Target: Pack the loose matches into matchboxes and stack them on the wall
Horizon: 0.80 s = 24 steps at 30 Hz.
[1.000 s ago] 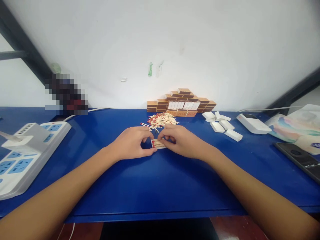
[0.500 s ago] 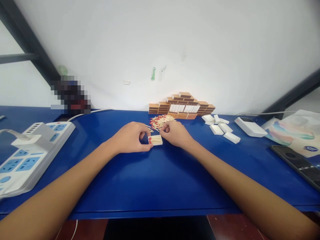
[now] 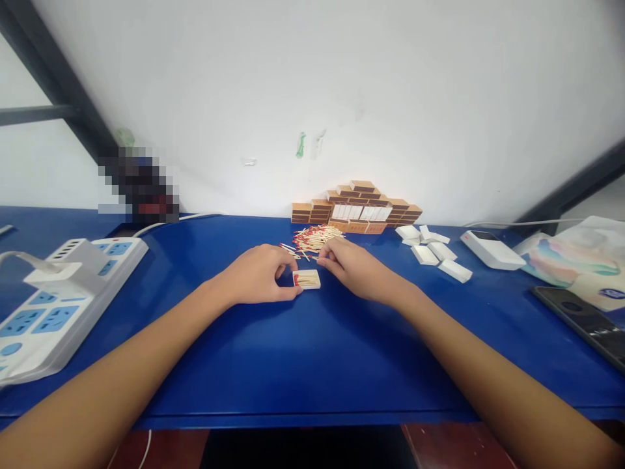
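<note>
A small white matchbox tray [image 3: 308,280] lies on the blue table with a layer of matches in it, red heads to the left. My left hand [image 3: 261,273] grips its left end between thumb and fingers. Just beyond the tray is a loose heap of red-tipped matches [image 3: 317,238], with a few strays at its left. My right hand [image 3: 351,267] is closed in a pinch at the near right edge of the heap, above and right of the tray. A match end seems to show at its fingertips, mostly hidden.
Brown matchboxes [image 3: 362,207] are stacked against the wall behind the heap. Several white trays [image 3: 424,253] lie to the right, near a white device [image 3: 493,249], a tissue pack [image 3: 581,260] and a phone [image 3: 581,326]. A power strip [image 3: 68,306] stands at the left.
My right hand has drawn slightly back from the tray's right end, toward the near edge of the heap. The left hand still grips the tray.
</note>
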Available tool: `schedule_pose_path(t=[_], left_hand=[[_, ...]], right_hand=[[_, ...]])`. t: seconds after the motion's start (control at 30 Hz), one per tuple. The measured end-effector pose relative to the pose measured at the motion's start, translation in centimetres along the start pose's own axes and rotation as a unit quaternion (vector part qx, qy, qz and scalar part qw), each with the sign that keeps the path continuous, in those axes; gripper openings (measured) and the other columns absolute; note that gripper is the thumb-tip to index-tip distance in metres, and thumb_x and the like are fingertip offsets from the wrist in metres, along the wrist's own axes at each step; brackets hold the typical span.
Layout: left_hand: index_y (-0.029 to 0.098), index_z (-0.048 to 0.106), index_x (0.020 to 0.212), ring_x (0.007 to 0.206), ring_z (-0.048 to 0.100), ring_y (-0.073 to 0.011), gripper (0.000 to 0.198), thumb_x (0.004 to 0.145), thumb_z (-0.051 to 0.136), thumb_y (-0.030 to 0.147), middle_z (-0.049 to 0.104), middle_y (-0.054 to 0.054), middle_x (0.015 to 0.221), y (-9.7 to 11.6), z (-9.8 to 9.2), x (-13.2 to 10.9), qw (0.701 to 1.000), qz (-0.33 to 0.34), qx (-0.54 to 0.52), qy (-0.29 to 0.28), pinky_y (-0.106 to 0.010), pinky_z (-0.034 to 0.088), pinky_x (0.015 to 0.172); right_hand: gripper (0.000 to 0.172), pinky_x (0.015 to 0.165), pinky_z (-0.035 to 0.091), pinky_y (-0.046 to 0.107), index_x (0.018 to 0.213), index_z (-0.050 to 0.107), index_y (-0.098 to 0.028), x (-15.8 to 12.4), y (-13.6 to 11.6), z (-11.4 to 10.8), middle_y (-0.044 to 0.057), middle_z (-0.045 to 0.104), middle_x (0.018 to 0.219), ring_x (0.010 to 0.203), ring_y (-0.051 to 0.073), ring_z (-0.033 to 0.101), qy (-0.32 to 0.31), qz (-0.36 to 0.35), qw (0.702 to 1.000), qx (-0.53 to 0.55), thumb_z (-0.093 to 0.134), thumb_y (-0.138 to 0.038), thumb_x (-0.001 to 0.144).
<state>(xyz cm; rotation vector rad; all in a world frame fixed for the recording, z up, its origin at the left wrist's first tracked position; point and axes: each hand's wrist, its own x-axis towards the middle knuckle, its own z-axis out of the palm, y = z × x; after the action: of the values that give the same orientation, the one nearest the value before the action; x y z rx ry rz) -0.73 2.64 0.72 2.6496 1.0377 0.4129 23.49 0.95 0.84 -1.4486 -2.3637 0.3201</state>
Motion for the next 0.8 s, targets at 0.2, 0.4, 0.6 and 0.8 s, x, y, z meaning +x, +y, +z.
schedule_pose_path(t=[0.2, 0.4, 0.6, 0.8], left_hand=[[0.019, 0.068, 0.08, 0.063, 0.053, -0.0133, 0.027, 0.082, 0.071, 0.046, 0.064, 0.0, 0.072, 0.2, 0.1, 0.0, 0.999, 0.029, 0.009, 0.02, -0.028, 0.036, 0.061], [0.019, 0.071, 0.086, 0.065, 0.054, -0.0143, 0.027, 0.082, 0.072, 0.046, 0.063, 0.001, 0.073, 0.2, -0.2, 0.0, 1.0, 0.019, 0.017, 0.008, -0.028, 0.036, 0.062], [0.02, 0.074, 0.091, 0.064, 0.054, -0.0142, 0.027, 0.079, 0.075, 0.044, 0.064, 0.001, 0.073, 0.8, -0.2, -0.2, 1.0, 0.016, 0.007, 0.007, -0.028, 0.035, 0.061], [0.02, 0.076, 0.094, 0.063, 0.055, -0.0136, 0.03, 0.079, 0.076, 0.047, 0.066, 0.001, 0.075, 2.8, 1.1, -0.7, 0.998, 0.049, -0.033, -0.006, -0.028, 0.037, 0.061]], right_hand=[[0.008, 0.073, 0.04, 0.029, 0.097, 0.058, -0.019, -0.7, -1.8, 0.5, 0.007, 0.064, 0.101, 0.084, 0.018, 0.058, -0.057, -0.071, 0.996, 0.008, 0.053, -0.017, 0.101], [0.009, 0.074, 0.04, 0.029, 0.095, 0.061, -0.02, -0.5, -1.1, 0.5, 0.007, 0.064, 0.1, 0.087, 0.019, 0.058, -0.031, -0.08, 0.996, 0.014, 0.053, -0.017, 0.1], [0.016, 0.067, 0.035, 0.029, 0.082, 0.063, -0.019, 1.1, -0.2, 0.6, 0.003, 0.063, 0.083, 0.076, 0.017, 0.055, 0.081, 0.006, 0.996, 0.021, 0.062, -0.028, 0.096], [0.028, 0.06, 0.027, 0.03, 0.067, 0.058, -0.02, 3.7, -0.5, 0.9, 0.0, 0.059, 0.067, 0.066, 0.016, 0.05, 0.029, 0.042, 0.998, -0.035, 0.072, -0.032, 0.087]])
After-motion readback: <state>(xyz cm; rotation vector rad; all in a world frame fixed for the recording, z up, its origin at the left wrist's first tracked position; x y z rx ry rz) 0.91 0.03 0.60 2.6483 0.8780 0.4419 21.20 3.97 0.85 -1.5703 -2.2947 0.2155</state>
